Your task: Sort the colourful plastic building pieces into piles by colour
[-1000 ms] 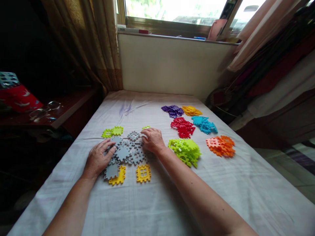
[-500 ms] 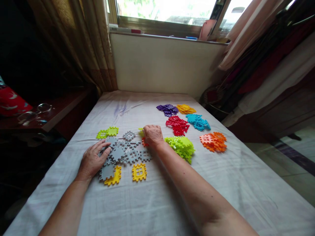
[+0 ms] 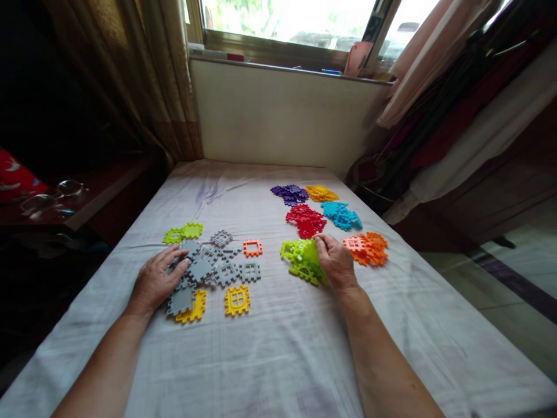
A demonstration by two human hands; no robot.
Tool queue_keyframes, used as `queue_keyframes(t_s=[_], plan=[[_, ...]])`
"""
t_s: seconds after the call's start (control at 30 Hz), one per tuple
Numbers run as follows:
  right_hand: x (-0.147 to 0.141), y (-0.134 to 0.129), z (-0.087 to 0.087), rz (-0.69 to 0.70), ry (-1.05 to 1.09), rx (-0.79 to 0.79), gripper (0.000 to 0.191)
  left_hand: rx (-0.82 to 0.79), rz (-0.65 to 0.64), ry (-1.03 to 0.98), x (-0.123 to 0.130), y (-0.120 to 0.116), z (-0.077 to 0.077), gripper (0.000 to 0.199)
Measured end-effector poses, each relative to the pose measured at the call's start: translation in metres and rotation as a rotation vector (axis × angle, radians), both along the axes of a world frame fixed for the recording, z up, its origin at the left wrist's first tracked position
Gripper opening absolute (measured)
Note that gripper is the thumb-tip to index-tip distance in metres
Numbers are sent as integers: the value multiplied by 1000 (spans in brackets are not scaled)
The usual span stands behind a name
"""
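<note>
My left hand (image 3: pixel 157 280) rests with its fingers apart on the left edge of the grey toothed pieces (image 3: pixel 202 270). At the right side of the lime green pile (image 3: pixel 302 255), my right hand (image 3: pixel 335 259) pinches a green piece at the pile's top. Two green pieces (image 3: pixel 192 230) lie behind the grey ones. An orange frame piece (image 3: pixel 253 248) sits to their right. Nearer me are a yellow window piece (image 3: pixel 237 300) and another yellow piece (image 3: pixel 199 306), partly under a grey one.
Purple (image 3: pixel 289 194), yellow-orange (image 3: pixel 321 193), red (image 3: pixel 305 220), blue (image 3: pixel 342 216) and orange (image 3: pixel 366 249) piles stand at the right on the white cloth (image 3: pixel 261 360). Eyeglasses (image 3: pixel 56 194) lie on a dark side table at left.
My right hand has moved right, from beside the grey pieces to the green pile, with a green piece. The orange frame piece now shows fully. My left hand has stayed on the grey pieces.
</note>
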State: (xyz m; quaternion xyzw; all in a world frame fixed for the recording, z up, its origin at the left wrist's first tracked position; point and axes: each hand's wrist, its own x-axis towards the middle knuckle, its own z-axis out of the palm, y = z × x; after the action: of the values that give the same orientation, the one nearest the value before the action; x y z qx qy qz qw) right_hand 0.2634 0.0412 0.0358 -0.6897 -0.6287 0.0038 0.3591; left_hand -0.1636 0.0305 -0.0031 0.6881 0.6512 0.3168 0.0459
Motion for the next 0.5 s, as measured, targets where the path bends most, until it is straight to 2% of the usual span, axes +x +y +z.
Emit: queue_keyframes(t_s=[0.17, 0.5], plan=[[-7, -2, -10, 82, -119, 33, 31, 3, -5, -3, 0, 0, 0, 44], [-10, -3, -12, 76, -158, 219, 33, 3, 3, -14, 3, -1, 1, 46]])
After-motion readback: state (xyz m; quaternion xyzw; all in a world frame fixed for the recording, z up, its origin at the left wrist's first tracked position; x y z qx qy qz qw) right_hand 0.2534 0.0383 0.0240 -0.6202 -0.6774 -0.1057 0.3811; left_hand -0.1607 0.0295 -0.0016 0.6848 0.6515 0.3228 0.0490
